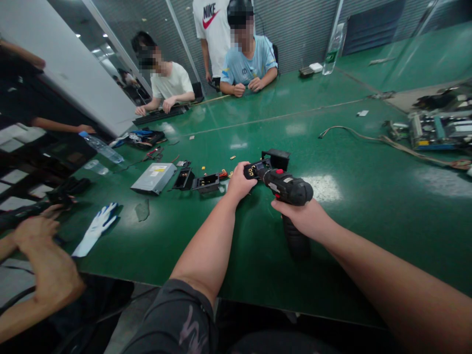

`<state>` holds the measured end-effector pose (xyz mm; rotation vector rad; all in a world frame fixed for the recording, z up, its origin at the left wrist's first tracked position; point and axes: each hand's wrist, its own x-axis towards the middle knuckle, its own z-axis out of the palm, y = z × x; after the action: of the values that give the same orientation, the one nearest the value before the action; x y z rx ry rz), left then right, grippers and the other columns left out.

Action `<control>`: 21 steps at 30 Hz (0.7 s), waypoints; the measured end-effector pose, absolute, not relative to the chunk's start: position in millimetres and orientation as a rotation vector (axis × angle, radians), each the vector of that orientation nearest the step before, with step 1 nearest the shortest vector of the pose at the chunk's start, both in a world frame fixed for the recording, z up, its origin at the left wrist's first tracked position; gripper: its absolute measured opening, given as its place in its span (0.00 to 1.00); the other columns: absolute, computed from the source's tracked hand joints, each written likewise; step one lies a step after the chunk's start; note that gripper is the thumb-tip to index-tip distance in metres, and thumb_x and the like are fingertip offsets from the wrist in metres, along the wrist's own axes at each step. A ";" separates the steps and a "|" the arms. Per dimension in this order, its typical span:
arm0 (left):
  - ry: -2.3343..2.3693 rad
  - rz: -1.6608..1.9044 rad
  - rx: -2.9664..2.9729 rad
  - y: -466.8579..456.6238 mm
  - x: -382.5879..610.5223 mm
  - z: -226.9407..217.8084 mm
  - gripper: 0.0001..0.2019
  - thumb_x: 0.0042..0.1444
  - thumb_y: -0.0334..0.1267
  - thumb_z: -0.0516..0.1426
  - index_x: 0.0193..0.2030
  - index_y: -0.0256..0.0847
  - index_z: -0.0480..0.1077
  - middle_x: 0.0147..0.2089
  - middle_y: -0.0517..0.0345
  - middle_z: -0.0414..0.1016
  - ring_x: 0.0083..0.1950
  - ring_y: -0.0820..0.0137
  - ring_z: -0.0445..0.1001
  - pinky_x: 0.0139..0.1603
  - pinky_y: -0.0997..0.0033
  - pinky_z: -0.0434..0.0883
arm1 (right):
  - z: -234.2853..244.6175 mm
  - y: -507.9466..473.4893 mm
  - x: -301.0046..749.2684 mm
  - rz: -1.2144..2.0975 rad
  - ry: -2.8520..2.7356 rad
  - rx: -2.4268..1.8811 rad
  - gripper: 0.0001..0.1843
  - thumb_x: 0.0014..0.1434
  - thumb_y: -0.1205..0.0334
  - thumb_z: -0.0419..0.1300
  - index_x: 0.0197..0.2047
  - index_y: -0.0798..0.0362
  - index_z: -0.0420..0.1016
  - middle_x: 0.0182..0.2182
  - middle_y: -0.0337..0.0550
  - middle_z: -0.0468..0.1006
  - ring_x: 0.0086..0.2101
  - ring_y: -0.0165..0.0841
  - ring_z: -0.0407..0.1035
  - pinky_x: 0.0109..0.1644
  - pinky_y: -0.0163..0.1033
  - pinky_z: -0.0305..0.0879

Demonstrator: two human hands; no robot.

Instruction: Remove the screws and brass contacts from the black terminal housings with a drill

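My right hand (300, 216) is closed round the grip of a black cordless drill (289, 187) with red buttons. Its nose points away and to the left, at a black plastic housing (254, 170) with brass-coloured contacts inside. Holding that housing against the table from the left is my left hand (240, 184), fingers wrapped on its edge. An upright black flap or box part (276, 158) stands just behind the drill's nose. Whether the drill's bit touches a screw is hidden. To the left lies another opened black housing (206, 183) with brass-coloured parts.
On the green table (206, 236) are a silver disc drive (155, 178), a white-and-blue glove (96, 228), plastic bottles (101, 146), cables and circuit boards (438, 129). A co-worker's arm (44, 246) reaches in at the left. Other people sit and stand across the table.
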<state>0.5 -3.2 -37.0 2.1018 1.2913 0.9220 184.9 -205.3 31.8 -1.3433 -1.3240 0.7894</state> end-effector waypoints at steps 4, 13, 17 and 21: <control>1.298 0.910 2.106 -3.8 0.7 -35.5 0.33 0.54 0.30 0.70 0.66 0.48 0.71 0.65 0.50 0.81 0.66 0.52 0.82 0.72 0.49 0.76 | 33.2 -205.0 185.5 0.779 -1.342 -1.351 0.21 0.60 0.49 0.68 0.54 0.46 0.83 0.55 0.53 0.88 0.61 0.56 0.81 0.74 0.64 0.71; 1.295 0.910 2.102 -3.7 0.6 -35.2 0.33 0.53 0.30 0.71 0.66 0.46 0.71 0.65 0.48 0.81 0.66 0.52 0.81 0.72 0.48 0.76 | 28.6 -205.7 186.0 0.790 -1.332 -1.380 0.25 0.61 0.47 0.69 0.57 0.49 0.85 0.56 0.58 0.87 0.64 0.59 0.80 0.75 0.65 0.71; 1.296 0.914 2.109 -2.5 0.9 -37.1 0.33 0.53 0.30 0.71 0.66 0.47 0.71 0.65 0.49 0.81 0.66 0.52 0.81 0.72 0.49 0.76 | 31.5 -205.5 187.1 0.799 -1.359 -1.391 0.27 0.60 0.46 0.68 0.59 0.50 0.84 0.56 0.57 0.87 0.64 0.59 0.80 0.74 0.65 0.72; 1.299 0.906 2.105 -4.3 0.6 -34.4 0.33 0.53 0.30 0.71 0.65 0.49 0.71 0.65 0.50 0.82 0.67 0.53 0.82 0.73 0.48 0.76 | 32.7 -205.7 185.1 0.789 -1.334 -1.386 0.27 0.59 0.45 0.68 0.57 0.49 0.83 0.57 0.58 0.87 0.63 0.59 0.80 0.75 0.66 0.71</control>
<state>0.6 -4.3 -34.4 2.1055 1.2988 0.9061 185.1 -205.7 32.7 -1.3859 -1.3344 0.7892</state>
